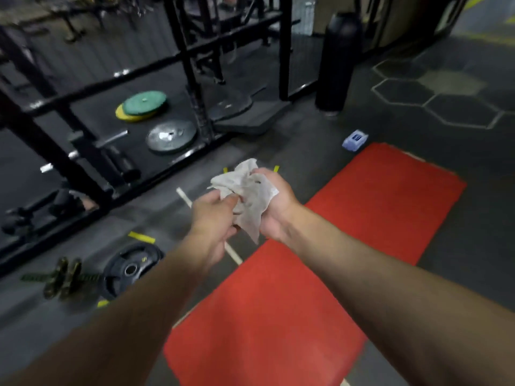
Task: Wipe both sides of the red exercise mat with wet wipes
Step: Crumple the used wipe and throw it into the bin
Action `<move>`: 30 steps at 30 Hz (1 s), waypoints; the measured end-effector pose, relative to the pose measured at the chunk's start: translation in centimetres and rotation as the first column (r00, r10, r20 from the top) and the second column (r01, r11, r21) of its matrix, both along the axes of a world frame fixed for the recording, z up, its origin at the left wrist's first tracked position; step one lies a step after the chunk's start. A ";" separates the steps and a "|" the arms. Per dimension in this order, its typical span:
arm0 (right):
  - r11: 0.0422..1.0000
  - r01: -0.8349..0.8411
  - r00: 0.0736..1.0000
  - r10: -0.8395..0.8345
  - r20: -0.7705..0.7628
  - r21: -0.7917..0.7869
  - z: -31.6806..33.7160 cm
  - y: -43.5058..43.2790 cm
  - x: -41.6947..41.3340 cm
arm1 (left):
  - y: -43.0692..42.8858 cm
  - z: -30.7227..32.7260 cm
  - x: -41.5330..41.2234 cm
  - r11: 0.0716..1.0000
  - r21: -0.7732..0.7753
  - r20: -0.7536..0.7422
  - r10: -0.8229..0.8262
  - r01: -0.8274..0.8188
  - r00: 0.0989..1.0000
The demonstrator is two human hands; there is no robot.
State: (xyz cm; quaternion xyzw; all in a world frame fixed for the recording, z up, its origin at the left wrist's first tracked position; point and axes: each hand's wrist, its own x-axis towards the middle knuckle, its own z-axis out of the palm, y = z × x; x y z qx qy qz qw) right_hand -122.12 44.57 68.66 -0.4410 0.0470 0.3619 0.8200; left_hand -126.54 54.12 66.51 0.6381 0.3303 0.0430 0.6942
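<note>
Two hands meet above the floor [292,140], and between them is one crumpled wet wipe [250,190], greyish-white and wrinkled, with a loose corner hanging down. The left hand [216,215] pinches the wipe with curled fingers [231,199]. The right hand [274,207] is turned palm up and cups the wipe, its fingers bent around the top of it. The red exercise mat [362,232] lies flat on the dark floor below and to the right of the hands — a long rectangle from the bottom of the view up to the right. Its surface is plain red, and a thin pale line shows along the far edge. Just beyond its far corner lies a small blue wipes packet [355,140]. On the left, behind a black rack [192,65], lie weight plates — one green [145,102], one grey [171,138].
</note>
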 end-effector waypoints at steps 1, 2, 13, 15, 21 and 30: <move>1.000 0.012 0.999 -0.011 0.039 -0.007 3.1 -1.8 1.2 | -1.6 3.0 1.4 0.998 0.068 0.026 -0.001 -0.001 1.000; 0.999 0.037 0.996 -0.034 0.080 -0.032 6.1 -3.9 2.8 | -3.3 6.2 3.1 0.991 0.132 0.059 -0.001 -0.007 0.998; 0.973 0.141 0.973 -0.101 0.208 -0.185 25.9 -28.1 14.8 | -22.3 26.8 19.0 0.952 0.300 0.290 -0.155 0.064 0.944; 0.977 0.164 0.973 -0.137 0.184 -0.137 27.7 -31.8 16.2 | -25.1 28.3 21.5 0.942 0.317 0.305 -0.209 0.108 0.929; 0.972 0.234 0.967 -0.232 0.104 -0.002 30.2 -41.6 21.9 | -32.9 30.0 28.6 0.943 0.232 0.298 -0.303 0.239 0.905; 0.832 0.399 0.898 -0.270 0.348 -0.384 29.0 -55.0 38.7 | -45.9 29.4 45.3 0.844 -0.109 0.330 -0.467 0.525 0.820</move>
